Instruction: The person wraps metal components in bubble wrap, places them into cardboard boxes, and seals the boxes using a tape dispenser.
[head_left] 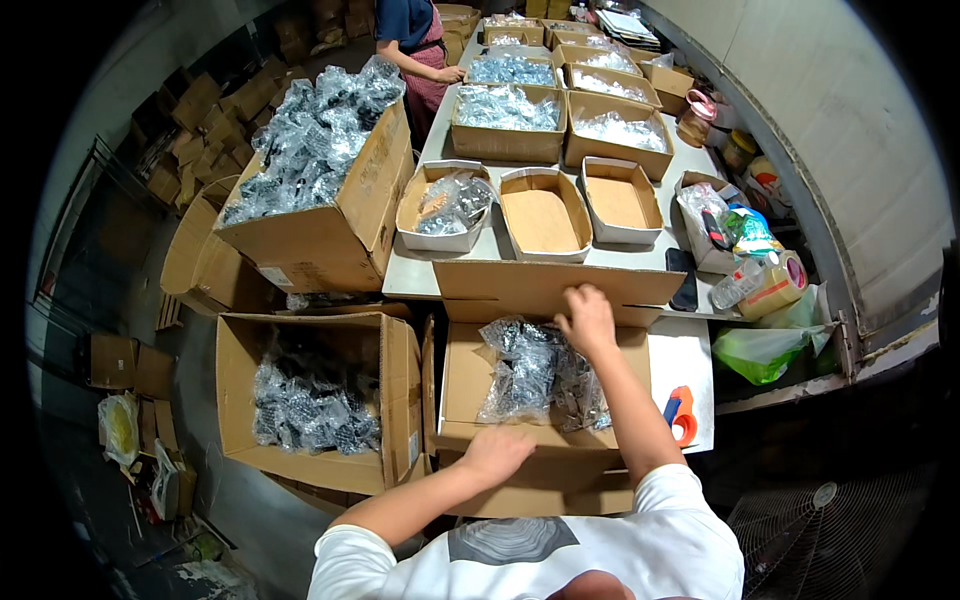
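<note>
cardboard box [466, 378] with clear plastic packets [525, 372]

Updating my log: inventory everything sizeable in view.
Open carton: one, brown, centre.
Clear-wrapped pieces: several, dark, inside it.
Adjacent carton: one, brown, left of it.
Tall carton: one, brown, upper left.
Loose cartons: many, brown, left.
Table: one, pale, upper centre.
Shallow trays: three, white and tan, on it.
Filled boxes: several, brown, farther along it.
Slab: one, black, right of trays.
Tool: one, orange and blue, right of carton.
Fan: one, dark, lower right.
Co-worker: one, blue top, top edge.
Left hand: one, bare, near edge.
Right hand: one, bare, far flap.
</note>
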